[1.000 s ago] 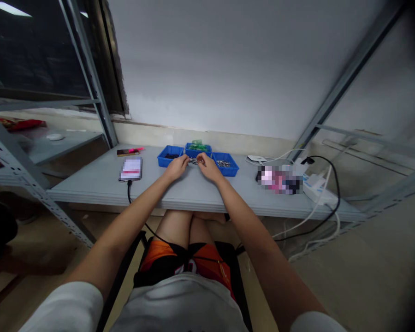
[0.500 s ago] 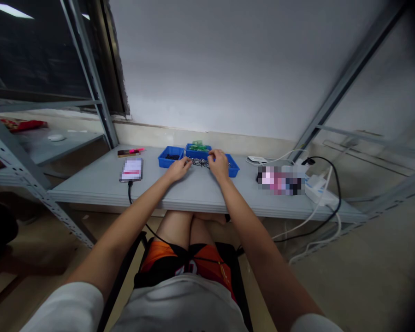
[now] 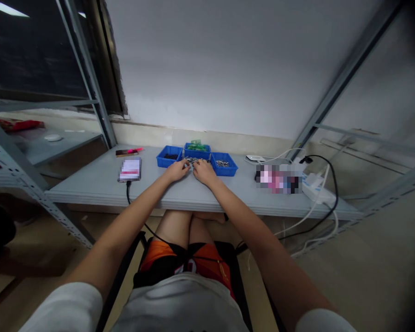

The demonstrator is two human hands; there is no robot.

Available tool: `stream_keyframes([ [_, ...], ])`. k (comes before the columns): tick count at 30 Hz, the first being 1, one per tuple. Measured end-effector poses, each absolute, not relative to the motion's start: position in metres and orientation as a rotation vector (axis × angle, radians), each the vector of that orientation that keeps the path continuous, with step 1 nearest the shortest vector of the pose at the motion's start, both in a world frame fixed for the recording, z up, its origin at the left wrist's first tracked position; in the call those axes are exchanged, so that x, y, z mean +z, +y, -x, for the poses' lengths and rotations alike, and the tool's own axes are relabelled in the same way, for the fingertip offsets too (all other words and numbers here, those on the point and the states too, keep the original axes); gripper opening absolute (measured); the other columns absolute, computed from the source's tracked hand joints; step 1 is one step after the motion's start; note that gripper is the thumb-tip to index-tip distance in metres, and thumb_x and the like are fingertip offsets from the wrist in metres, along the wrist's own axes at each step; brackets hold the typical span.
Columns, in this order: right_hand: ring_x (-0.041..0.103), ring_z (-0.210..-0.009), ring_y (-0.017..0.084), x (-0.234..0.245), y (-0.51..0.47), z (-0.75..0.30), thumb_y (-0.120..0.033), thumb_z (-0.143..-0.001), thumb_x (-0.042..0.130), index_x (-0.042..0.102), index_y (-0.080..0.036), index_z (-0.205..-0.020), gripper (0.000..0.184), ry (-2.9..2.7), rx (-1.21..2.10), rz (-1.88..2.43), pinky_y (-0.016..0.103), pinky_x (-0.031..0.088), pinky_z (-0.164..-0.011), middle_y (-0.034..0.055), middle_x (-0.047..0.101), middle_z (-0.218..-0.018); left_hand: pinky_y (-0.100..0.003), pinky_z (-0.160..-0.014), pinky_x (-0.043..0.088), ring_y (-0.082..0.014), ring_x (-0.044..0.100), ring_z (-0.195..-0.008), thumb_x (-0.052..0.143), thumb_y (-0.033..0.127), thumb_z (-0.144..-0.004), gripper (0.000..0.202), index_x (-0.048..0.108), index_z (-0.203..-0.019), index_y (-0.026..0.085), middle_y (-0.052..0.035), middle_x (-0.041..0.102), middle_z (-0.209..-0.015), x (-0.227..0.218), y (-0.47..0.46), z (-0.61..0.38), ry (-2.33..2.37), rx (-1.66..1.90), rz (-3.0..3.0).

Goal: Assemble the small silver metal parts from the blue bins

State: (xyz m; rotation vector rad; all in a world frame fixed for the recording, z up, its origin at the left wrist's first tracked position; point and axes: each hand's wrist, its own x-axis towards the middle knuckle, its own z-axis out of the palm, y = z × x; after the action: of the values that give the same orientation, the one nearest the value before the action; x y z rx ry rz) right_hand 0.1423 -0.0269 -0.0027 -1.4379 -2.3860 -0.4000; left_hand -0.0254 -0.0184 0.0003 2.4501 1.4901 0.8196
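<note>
A pile of small, slim metal pieces [image 3: 192,160] lies on the grey shelf top between the bins. My left hand [image 3: 177,170] rests at the near left of the pile, fingers curled and closed; whatever they hold is too small to make out. Beside it, my right hand [image 3: 204,172] bends down over the pile's near right side with its fingertips drawn together, and their contents cannot be seen. Dark small parts fill the bottom of the left blue bin [image 3: 162,162]. Green pieces [image 3: 196,145] heap up in the middle blue bin [image 3: 207,154]. More metal pieces [image 3: 222,163] lie in the right blue bin [image 3: 227,172].
On the left are a phone [image 3: 130,169] on a black cable and a pink pen [image 3: 134,151]. To the right, a blurred-out object [image 3: 276,179] lies near a white power strip [image 3: 316,189] with trailing cables. Metal uprights [image 3: 98,92] flank the shelf.
My right hand has moved left and toward me, from the right bin's edge to the pile, uncovering that bin's metal pieces. My left hand stays nearly in place.
</note>
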Motion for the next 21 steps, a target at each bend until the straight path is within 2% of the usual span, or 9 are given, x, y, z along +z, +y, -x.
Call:
stream_keyframes([
  [4,0.046,-0.119,0.029,-0.008,-0.022,-0.145,-0.035,-0.094,0.041,0.059,-0.011,-0.119,0.039,-2.299,-0.294,1.666,0.043,0.037,-0.1,0.0198,0.052,-0.127,-0.027,-0.072,0.046,-0.0208,0.064,-0.08,0.05,0.033,-0.087,0.028,0.064,-0.104,0.016,-0.0082,0.07,-0.088,0.0,-0.018,0.025,1.495,0.796,-2.468],
  [8,0.052,-0.116,0.03,-0.009,-0.018,-0.145,-0.042,-0.095,0.037,0.06,-0.01,-0.119,0.046,-2.242,-0.136,1.815,0.044,0.039,-0.099,0.022,0.056,-0.123,-0.027,-0.07,0.045,-0.0208,0.064,-0.08,0.05,0.031,-0.086,0.026,0.064,-0.103,0.016,-0.0083,0.07,-0.089,-0.001,-0.017,0.025,1.494,0.787,-2.474],
  [12,0.056,-0.11,0.028,-0.008,-0.018,-0.146,-0.027,-0.095,0.034,0.062,-0.009,-0.113,0.038,-2.304,-0.124,1.703,0.039,0.042,-0.094,0.0206,0.06,-0.118,-0.027,-0.069,0.046,-0.021,0.064,-0.08,0.05,0.029,-0.086,0.026,0.064,-0.103,0.016,-0.0083,0.07,-0.088,0.0,-0.017,0.025,1.494,0.777,-2.477],
  [16,0.058,-0.106,0.025,-0.006,-0.016,-0.15,-0.009,-0.089,0.035,0.063,-0.011,-0.11,0.035,-2.376,-0.132,1.588,0.034,0.044,-0.091,0.0178,0.062,-0.113,-0.027,-0.07,0.046,-0.0207,0.064,-0.078,0.051,0.029,-0.085,0.024,0.065,-0.101,0.017,-0.0077,0.07,-0.086,-0.001,-0.017,0.026,1.469,0.769,-2.484],
  [21,0.058,-0.105,0.022,-0.005,-0.012,-0.154,-0.003,-0.085,0.037,0.064,-0.013,-0.111,0.038,-2.354,-0.107,1.573,0.031,0.044,-0.092,0.0152,0.063,-0.112,-0.027,-0.071,0.046,-0.0208,0.063,-0.079,0.049,0.027,-0.085,0.023,0.067,-0.096,0.017,-0.0081,0.07,-0.087,0.0,-0.017,0.026,1.446,0.757,-2.51],
])
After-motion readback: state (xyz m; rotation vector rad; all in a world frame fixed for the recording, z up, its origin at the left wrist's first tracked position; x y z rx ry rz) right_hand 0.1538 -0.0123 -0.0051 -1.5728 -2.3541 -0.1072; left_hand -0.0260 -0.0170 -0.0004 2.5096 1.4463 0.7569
